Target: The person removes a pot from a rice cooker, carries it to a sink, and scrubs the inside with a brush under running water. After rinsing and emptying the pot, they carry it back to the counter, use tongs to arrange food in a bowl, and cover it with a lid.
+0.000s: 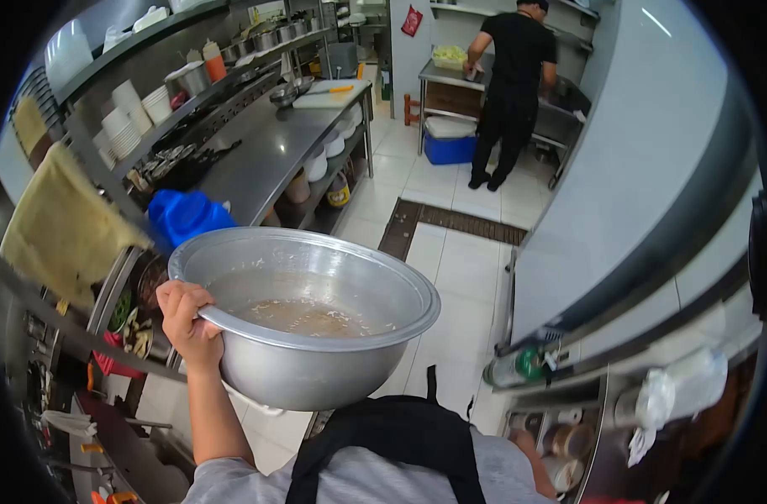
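Note:
A large silver metal basin (316,370) is held up in front of my chest, tilted slightly. Cloudy liquid with small pale bits lies in its bottom. My left hand (184,315) grips the basin's rim on the left side, fingers wrapped over the edge. Of my right side only part of the arm shows at the lower right; the hand itself is out of sight. Just behind the basin's left rim is a blue plastic object (186,217) on the steel counter.
A steel counter (257,160) with a cutting board (331,94) runs along the left. A person in black (518,76) stands at a far worktable above a blue cooler (449,147). Floor drain grating (463,223) crosses the tiles; a green-and-clear bottle (518,367) is at right.

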